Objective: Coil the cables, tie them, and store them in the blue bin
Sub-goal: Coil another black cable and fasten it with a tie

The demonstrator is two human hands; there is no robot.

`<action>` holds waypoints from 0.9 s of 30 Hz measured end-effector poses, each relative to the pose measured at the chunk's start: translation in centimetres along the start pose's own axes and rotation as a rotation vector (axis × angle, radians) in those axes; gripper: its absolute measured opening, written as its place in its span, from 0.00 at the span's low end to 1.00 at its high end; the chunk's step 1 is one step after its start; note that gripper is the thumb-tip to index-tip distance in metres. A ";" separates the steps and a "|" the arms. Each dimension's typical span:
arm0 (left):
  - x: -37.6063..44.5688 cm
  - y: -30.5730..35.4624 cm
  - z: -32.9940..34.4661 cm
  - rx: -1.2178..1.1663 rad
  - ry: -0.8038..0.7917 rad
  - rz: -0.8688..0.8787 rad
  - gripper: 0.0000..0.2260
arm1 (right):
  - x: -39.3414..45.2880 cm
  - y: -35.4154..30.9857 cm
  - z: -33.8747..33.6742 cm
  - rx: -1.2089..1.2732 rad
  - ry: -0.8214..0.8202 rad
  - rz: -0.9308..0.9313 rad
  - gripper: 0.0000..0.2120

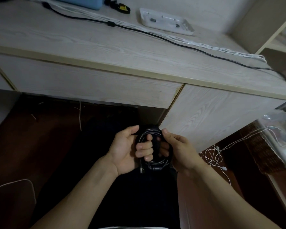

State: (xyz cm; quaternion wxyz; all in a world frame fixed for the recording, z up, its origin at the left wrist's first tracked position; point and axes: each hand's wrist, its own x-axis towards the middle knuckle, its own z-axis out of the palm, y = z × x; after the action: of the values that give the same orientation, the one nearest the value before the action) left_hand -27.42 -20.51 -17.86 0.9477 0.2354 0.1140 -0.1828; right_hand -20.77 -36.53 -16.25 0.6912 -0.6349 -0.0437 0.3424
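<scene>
A coiled black cable (157,161) hangs in front of my lap, below the desk edge. My left hand (130,151) grips the coil's left side with curled fingers through the loop. My right hand (177,147) grips its right side, thumb on top. A USB plug (141,169) dangles from the coil's lower left. The blue bin (79,2) stands at the desk's far left edge, only partly in view. A second black cable (155,34) and a white braided cable (196,42) lie stretched across the desk top.
A white tray (167,21) with small parts sits at the back of the desk (89,43). A black and yellow strap (120,7) lies beside the bin. Tangled white cables (216,156) lie on the floor to the right, near a clear plastic bag (281,129).
</scene>
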 end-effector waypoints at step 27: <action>-1.0 3.0 -2.9 -0.666 0.353 0.642 0.17 | 0.8 -0.4 -5.4 -1.205 -0.026 -0.398 0.08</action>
State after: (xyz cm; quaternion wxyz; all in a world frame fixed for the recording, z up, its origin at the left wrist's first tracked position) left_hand -27.49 -16.38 -18.82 0.9462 -0.0297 0.2466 0.2074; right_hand -17.28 -40.70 -17.19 0.2625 -0.8879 -0.3545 0.1305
